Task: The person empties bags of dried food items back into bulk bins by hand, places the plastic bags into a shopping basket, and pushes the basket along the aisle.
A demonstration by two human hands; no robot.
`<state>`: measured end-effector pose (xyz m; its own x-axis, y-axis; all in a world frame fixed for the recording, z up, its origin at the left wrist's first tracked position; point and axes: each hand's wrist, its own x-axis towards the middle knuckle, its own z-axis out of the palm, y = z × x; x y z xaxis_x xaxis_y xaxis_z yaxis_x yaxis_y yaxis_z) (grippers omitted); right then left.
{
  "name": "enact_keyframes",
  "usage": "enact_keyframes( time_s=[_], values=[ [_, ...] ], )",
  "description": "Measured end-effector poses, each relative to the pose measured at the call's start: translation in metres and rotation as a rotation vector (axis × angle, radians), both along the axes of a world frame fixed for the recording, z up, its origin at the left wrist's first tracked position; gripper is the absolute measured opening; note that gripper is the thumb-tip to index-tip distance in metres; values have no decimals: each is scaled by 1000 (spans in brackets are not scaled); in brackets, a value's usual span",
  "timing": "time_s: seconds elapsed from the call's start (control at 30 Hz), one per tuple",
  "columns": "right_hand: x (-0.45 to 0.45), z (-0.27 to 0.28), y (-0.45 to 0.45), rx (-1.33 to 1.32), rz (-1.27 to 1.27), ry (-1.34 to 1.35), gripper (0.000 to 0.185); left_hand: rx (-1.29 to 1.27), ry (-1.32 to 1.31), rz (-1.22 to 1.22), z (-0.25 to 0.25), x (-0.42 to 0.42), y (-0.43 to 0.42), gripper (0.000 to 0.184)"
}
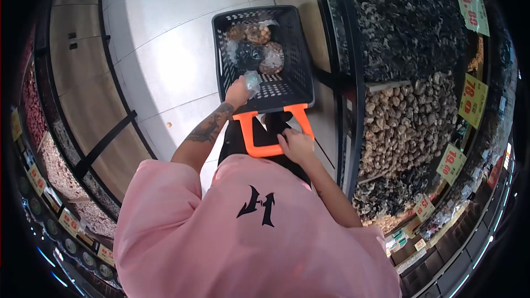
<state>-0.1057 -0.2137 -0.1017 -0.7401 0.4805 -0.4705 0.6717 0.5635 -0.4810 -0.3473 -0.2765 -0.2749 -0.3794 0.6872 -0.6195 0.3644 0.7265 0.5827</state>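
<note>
My left hand (238, 91) is closed on a small clear plastic bag (252, 81) over the near left part of a dark shopping basket (306, 58). In the basket lie several clear bags, one with brown pieces (258, 33), one with dark pieces (249, 55) and one with light brown pieces (271, 58). An orange handle (247, 134) sticks out from the basket's near side. My right hand (297, 145) is by the right arm of this handle, its fingers curled; what they grip, if anything, is too unclear to make out.
On the right, a shelf bin holds dark dried pieces (408, 16) and another holds dried mushrooms (408, 124), with price tags (472, 100) along the edge. A wooden-fronted display unit (85, 91) stands on the left. Pale floor tiles (176, 49) lie between.
</note>
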Motion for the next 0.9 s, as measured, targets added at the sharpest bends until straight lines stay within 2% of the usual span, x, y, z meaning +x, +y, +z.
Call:
enact_keyframes(
  time_s=[0.07, 0.13, 0.2, 0.27, 0.3, 0.33, 0.4, 0.43, 0.5, 0.53, 0.6, 0.67, 0.73, 0.83, 0.87, 0.9],
  values=[
    [-4, 2, 0, 21, -28, -30, 26, -99, 100, -89, -33, -5, 6, 44],
    [-4, 4, -1, -14, -72, -56, 22, -173, 71, -173, -62, -15, 11, 49],
    [-6, 9, 2, -41, -71, -68, 21, -419, -65, -482, -82, -29, 17, 93],
    [-7, 6, 4, -87, -62, -97, 21, -647, -158, -675, -121, -38, 35, 97],
    [-7, 7, 6, -112, -51, -100, 21, -634, -161, -660, -137, -42, 43, 83],
    [-10, 8, 10, -136, -44, -98, 21, -641, -167, -657, -154, -49, 55, 83],
    [-3, 5, 20, -235, 8, -36, 23, -472, -222, -435, -186, -48, 76, 69],
    [-2, 3, 28, -240, 16, -28, 21, -485, -234, -436, -194, -42, 83, 69],
    [11, -9, 35, -280, -15, -25, 20, -191, -60, -378, -213, -34, 111, 57],
    [17, -12, 36, -311, -40, -20, 18, -189, -67, -379, -233, -26, 117, 57],
    [17, -14, 38, -324, -51, 71, 14, -4, 103, -317, -275, -5, 137, 53],
    [13, -14, 44, -319, -90, 118, 10, -36, 184, -415, -295, 10, 157, 78],
    [20, -16, 44, -361, -112, 167, 9, 86, 443, -479, -313, 30, 164, 95],
    [19, -17, 47, -342, -142, 218, 11, 55, 425, -498, -335, 54, 172, 91],
    [19, -19, 50, -339, -133, 216, 11, 7, 586, -614, -347, 60, 173, 62],
    [20, -19, 51, -390, -159, 206, 13, -65, 455, -616, -358, 63, 175, 45]
  ],
)
